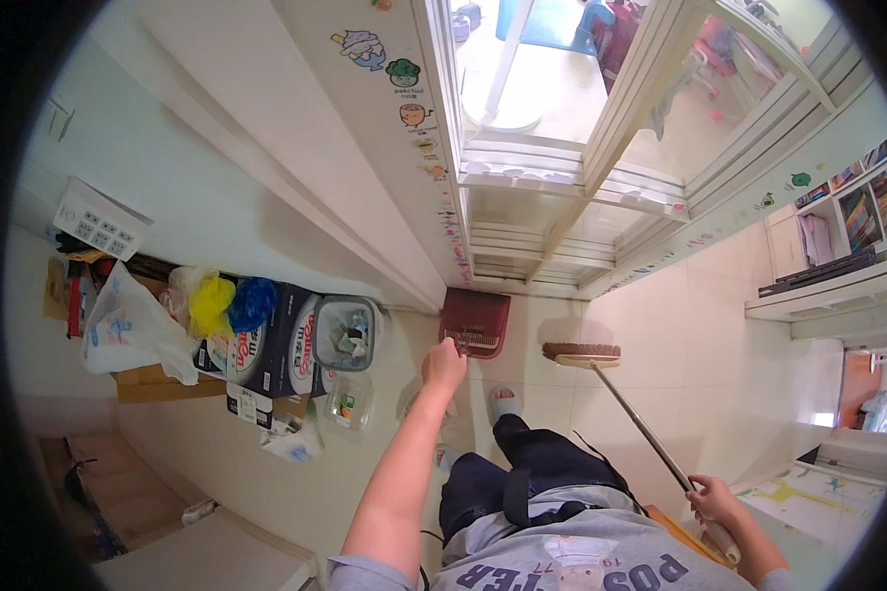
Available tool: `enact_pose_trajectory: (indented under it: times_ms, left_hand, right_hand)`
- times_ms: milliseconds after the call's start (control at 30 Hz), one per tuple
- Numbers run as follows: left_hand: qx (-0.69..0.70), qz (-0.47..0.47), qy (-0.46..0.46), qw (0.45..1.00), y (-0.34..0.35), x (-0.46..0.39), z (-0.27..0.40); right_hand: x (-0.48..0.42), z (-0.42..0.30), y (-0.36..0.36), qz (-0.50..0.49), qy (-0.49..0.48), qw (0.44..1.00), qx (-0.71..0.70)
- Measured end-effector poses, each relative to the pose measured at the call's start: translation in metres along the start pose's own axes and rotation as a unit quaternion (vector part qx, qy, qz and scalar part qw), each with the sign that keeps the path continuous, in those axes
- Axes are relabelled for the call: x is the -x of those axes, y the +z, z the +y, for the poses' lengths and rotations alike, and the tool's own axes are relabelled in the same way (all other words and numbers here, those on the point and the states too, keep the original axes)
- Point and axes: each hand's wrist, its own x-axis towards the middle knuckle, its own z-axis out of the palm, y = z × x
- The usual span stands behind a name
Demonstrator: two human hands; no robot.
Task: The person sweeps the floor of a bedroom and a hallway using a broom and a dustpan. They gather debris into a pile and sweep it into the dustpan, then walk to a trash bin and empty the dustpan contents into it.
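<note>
With my left hand (444, 366) I grip the upper end of the handle of a dark red dustpan (476, 310). The dustpan is below that hand, near the foot of the white wall corner; most of its handle is hidden. My right hand (712, 504) is closed around the metal handle of a broom (639, 425), near its pale grip end. The broom slants away from me. Its beige head with brown bristles (582, 354) is to the right of the dustpan, apart from it.
A grey waste bin (345, 332) with litter inside stands left of the dustpan. Beside it are a dark cardboard box (270, 343), plastic bags (137, 321) and a clear plastic container (349, 402). A white glazed door frame (599, 177) rises ahead. Bookshelves (850, 210) stand at the right.
</note>
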Motion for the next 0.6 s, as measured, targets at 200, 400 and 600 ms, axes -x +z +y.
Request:
enact_pose_trajectory:
  times_ms: [200, 400, 600]
  left_hand:
    - [-0.046, -0.028, 0.076, 0.996, 0.000, -0.006, 0.006]
    - [-0.028, -0.028, 0.074, 0.996, -0.002, 0.003, 0.014]
    - [-0.040, -0.043, 0.092, 0.994, -0.013, 0.007, 0.010]
  right_hand:
    - [-0.007, 0.003, 0.002, 0.003, 0.000, 1.000, -0.010]
    - [-0.009, -0.007, -0.001, -0.007, -0.002, 1.000, -0.010]
    - [-0.010, -0.012, -0.004, -0.020, -0.004, 1.000, 0.004]
